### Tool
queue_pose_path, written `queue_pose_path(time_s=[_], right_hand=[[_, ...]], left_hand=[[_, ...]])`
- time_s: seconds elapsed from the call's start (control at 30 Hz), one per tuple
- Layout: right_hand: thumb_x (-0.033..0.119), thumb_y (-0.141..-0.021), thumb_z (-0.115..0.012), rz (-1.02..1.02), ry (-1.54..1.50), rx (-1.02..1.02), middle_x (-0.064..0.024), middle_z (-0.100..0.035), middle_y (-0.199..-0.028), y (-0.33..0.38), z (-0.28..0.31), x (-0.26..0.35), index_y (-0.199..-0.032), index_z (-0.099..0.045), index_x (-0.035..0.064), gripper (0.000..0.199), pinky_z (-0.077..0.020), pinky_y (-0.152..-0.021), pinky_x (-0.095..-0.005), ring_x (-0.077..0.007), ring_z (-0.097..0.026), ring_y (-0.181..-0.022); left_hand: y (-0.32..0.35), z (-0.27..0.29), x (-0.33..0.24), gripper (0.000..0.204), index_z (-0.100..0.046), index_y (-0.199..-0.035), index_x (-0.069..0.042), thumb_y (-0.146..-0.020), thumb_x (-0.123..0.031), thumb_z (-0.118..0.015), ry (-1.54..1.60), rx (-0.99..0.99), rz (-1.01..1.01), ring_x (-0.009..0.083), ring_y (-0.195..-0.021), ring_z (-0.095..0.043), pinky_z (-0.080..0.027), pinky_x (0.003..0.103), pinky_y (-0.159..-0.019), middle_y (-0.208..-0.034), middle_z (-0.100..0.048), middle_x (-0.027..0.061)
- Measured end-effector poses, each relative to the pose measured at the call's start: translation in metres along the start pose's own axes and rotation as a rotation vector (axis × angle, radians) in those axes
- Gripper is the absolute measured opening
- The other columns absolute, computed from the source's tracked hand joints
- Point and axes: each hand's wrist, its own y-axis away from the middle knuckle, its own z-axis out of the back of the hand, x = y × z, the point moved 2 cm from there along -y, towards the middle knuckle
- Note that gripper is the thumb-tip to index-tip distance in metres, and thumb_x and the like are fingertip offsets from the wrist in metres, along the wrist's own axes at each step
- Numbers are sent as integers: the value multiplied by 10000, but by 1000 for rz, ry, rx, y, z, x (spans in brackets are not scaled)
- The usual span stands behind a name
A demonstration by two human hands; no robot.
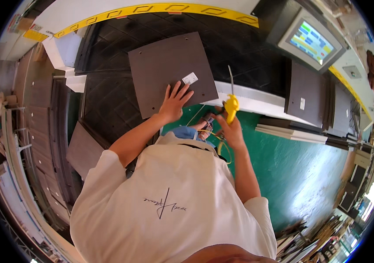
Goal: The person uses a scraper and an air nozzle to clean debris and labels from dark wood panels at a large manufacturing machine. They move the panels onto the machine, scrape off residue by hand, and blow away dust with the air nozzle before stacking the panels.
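Head view: the left hand (pixel 176 103), fingers spread apart, lies on the dark panel (pixel 165 65), which sits on the black bed (pixel 257 57) before the person; the right hand's (pixel 231 128) fingers are clamped around a yellow air gun (pixel 231 106). The step looks like steadying the panel; the next move seemingly calls for aiming the nozzle (pixel 231 75) without shifting it.

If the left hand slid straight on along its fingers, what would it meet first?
The left hand would probably meet the small white rectangular label on the flat dark-brown panel; whether they already touch is unclear.
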Motion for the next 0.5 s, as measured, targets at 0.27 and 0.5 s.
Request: queue_pose_path(time_s=[0.27, 0.5], right_hand=[[144, -943, -759, 690, 655, 429, -178, -681, -1297, -46, -127, 142, -1319, -666, 38, 402, -498, -1082, -416, -322, -605, -1324], [144, -860, -792, 1584, 1284, -552, -148, -727, -1120, -96, -88, 371, -1084, -732, 45, 253, -527, -987, -461, -361, -662, -1136]], left_hand=[[54, 83, 0, 472, -537, -1405, -4, -961, -57, -688, 1744, -115, 290, 223, -1149, -653, -514, 341, -994, -1211, -677, 125], [138, 68, 99, 622, -439, -1533, 25, -997, -184, -675, 1453, -745, 857, 62, -579, -541, -431, 215, -543, -932, -720, 46]])
